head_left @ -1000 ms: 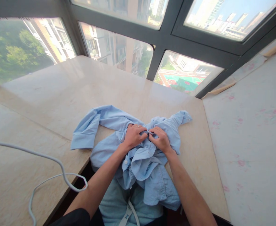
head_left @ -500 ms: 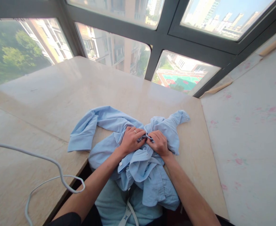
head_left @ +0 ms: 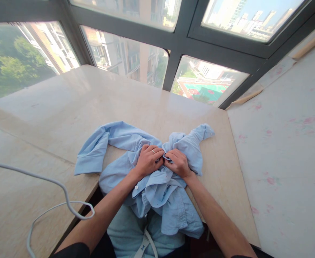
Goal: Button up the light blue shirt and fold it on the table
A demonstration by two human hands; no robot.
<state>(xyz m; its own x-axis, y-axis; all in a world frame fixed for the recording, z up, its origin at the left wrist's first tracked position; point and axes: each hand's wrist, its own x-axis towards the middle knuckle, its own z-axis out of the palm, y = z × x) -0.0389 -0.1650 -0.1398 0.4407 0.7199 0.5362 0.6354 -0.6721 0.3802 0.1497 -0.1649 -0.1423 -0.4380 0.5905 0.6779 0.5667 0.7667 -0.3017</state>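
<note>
Fingers (head_left: 155, 151) of my left hand (head_left: 147, 162) and right hand (head_left: 178, 163) pinched shut on the blue shirt (head_left: 163, 195), crumpled at the marble table's (head_left: 98, 100) near edge. White cable (head_left: 66, 191) lies left, well apart. Strap (head_left: 144, 244) below reads "X".

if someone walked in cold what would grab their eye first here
Most likely the crumpled light blue shirt in the middle, spilling over the near edge of the beige stone table, one sleeve flung out to the left. The left hand and right hand meet at its centre, both pinching the same fold of cloth. Next come the big windows behind the table, and a white cable looping at lower left.
</note>
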